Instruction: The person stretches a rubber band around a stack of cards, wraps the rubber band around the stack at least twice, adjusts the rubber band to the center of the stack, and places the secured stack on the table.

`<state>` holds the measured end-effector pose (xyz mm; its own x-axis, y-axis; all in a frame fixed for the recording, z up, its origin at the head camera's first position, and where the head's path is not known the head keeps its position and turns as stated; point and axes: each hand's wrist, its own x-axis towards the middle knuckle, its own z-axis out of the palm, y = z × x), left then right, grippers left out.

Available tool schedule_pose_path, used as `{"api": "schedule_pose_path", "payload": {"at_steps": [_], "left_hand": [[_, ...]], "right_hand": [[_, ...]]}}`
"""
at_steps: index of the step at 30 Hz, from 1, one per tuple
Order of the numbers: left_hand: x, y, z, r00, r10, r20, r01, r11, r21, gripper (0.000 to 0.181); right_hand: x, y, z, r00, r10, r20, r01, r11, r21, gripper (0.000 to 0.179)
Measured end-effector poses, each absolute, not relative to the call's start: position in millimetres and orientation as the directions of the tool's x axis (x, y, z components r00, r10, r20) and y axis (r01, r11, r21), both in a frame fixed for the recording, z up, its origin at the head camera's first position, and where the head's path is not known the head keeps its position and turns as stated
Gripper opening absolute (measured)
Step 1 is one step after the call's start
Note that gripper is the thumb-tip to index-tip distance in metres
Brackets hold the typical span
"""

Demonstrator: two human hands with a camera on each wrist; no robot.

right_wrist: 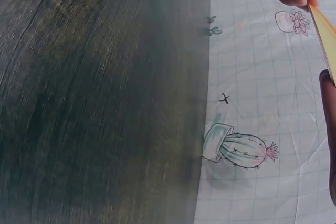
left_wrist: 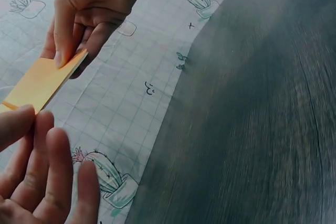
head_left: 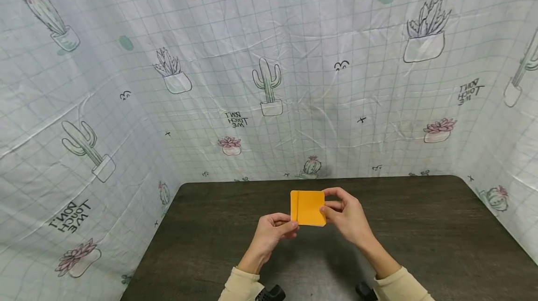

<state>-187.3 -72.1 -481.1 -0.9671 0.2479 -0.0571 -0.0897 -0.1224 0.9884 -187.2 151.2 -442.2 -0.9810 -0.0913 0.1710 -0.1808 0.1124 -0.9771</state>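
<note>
Both hands hold up a small square orange notebook (head_left: 310, 208), its flat cover facing the head camera. A darker vertical line runs near its left edge, and a pale page edge shows along the bottom. My left hand (head_left: 274, 233) pinches the lower left corner between thumb and fingertip; in the left wrist view its other fingers (left_wrist: 59, 166) spread away below. On the opposite side, my right hand (head_left: 348, 215) grips the right edge, thumb on the front and fingers at the back. The right wrist view catches only a thin slanted part of the notebook (right_wrist: 326, 40).
Beneath the hands lies a dark wood-grain table (head_left: 210, 245). A white gridded cloth (head_left: 201, 81) printed with potted cacti hangs behind the table and along both sides. Black wrist devices (head_left: 271, 293) sit by the cream sleeves (head_left: 240, 286).
</note>
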Motion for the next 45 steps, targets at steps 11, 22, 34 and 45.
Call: {"api": "schedule_pose_path", "payload": {"at_steps": [11, 22, 34, 45], "left_hand": [[-188.5, -64.6, -484.5, -0.977, 0.192, -0.091, -0.121, -0.154, 0.981, 0.021], [-181.2, -48.7, -483.4, -0.945, 0.315, -0.089, -0.131, -0.114, 0.985, 0.029], [-187.7, -63.9, -485.1, -0.962, 0.262, -0.07, -0.101, -0.106, 0.989, 0.024], [-184.2, -55.6, -483.8, -0.936, 0.344, -0.073, -0.107, -0.082, 0.991, 0.028]], "right_hand": [[-186.2, 145.7, -440.3, -0.986, -0.004, 0.169, -0.169, 0.113, -0.979, 0.036], [-179.6, 134.4, -438.6, -0.982, -0.051, 0.183, -0.189, 0.129, -0.974, 0.034], [-180.3, 143.3, -441.3, -0.986, -0.033, 0.163, -0.165, 0.098, -0.981, 0.036], [-175.3, 132.5, -443.8, -0.987, -0.066, 0.145, -0.15, 0.081, -0.985, 0.035]]}}
